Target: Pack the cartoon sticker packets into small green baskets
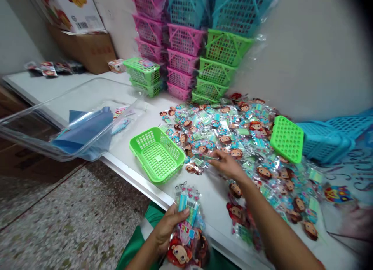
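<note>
My left hand [171, 225] is closed round a bunch of clear plastic packets [185, 231] with cartoon faces and striped, barcoded labels, held upright at the table's front edge. My right hand [225, 164] reaches over the near side of a loose pile of similar packets [221, 128]. Its thumb and fingers pinch the end of one packet [204, 157], which points left and is blurred. Left of the right hand, an open green plastic basket [157, 155] stands on the white table with nothing in it.
Stacked, wrapped baskets in pink [183, 62], green and blue [236, 13] line the wall. A green perforated lid [287, 139] lies on the pile near blue baskets [323, 141]. A clear plastic tub [96, 81] holding blue sheets overhangs the left table edge. Cardboard boxes [93, 50] stand behind.
</note>
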A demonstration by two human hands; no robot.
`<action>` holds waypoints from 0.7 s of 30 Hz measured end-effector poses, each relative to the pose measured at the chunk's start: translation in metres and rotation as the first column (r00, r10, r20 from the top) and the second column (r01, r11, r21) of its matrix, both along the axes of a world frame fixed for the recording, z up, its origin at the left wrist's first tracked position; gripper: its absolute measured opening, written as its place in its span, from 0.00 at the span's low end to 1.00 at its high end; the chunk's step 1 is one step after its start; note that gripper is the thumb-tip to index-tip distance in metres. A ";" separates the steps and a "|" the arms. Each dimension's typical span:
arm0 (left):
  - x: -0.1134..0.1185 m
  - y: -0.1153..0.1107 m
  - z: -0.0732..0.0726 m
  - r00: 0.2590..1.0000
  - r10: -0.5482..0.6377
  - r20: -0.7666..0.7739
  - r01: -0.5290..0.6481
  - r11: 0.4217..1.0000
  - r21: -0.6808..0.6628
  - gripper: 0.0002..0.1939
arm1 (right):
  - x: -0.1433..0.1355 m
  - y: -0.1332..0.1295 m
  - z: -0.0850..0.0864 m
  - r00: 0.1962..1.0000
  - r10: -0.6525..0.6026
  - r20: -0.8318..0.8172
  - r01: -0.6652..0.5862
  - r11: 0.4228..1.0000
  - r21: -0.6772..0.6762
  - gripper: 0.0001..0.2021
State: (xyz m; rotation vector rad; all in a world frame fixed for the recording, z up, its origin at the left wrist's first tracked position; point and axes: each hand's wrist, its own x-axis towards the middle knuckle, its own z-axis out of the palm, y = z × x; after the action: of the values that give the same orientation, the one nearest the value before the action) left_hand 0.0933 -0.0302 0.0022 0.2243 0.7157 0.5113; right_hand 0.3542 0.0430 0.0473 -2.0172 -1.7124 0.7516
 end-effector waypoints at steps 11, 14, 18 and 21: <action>0.014 -0.007 0.001 0.974 -0.184 0.132 0.174 0.981 0.079 0.22 | -0.048 -0.041 0.058 0.642 0.756 -0.128 -0.722 0.539 -0.434 0.17; 0.013 -0.009 0.000 0.977 -0.165 0.131 0.152 0.983 0.108 0.25 | -0.060 -0.036 0.058 0.640 0.768 0.025 -0.670 0.574 -0.470 0.23; 0.012 -0.008 0.001 0.991 -0.137 0.004 0.136 0.988 0.071 0.22 | -0.057 -0.008 0.047 0.713 0.695 0.092 -0.639 0.697 -0.325 0.21; 0.010 -0.007 0.002 0.995 -0.094 -0.021 0.094 0.995 0.039 0.20 | -0.049 0.036 0.025 0.779 0.413 0.471 -0.390 0.908 -0.152 0.17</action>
State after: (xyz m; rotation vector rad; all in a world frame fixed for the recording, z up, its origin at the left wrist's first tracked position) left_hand 0.1035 -0.0372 0.0047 0.2991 0.7101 0.4344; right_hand 0.3051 0.0791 0.0726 -2.0110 -2.5005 0.4045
